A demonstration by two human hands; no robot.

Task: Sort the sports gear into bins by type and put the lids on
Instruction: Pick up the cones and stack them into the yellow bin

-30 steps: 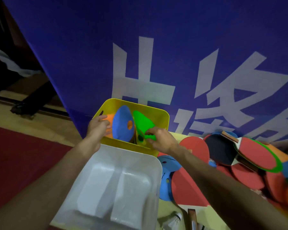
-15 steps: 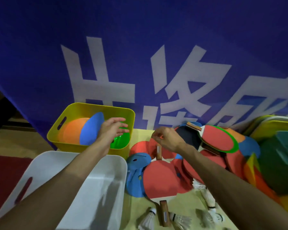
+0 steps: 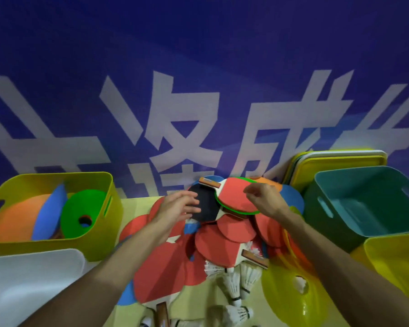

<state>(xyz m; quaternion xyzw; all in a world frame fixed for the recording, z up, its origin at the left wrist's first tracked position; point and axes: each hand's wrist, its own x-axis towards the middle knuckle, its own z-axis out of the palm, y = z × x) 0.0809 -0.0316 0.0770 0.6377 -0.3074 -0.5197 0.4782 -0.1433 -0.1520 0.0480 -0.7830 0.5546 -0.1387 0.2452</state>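
Dim, bluish indoor light, with faint, soft shadows and heavily saturated colours. The whole picture is soft, and the left hand point(image 3: 175, 208) and right hand point(image 3: 266, 201) are smeared at the fingers. Wide-angle distortion bows the banner point(image 3: 198, 67) lettering and stretches the white bin point(image 3: 33, 279) at the lower left corner

The left forearm point(image 3: 118, 263) enters from the lower left of the frame and the right forearm point(image 3: 328, 253) from the lower right, both bare from frame edge to wrist. The left hand point(image 3: 177, 208) and right hand point(image 3: 265, 201) are bare too. Their fingers point(image 3: 189, 197) are motion-blurred, so finer detail cannot be made out.
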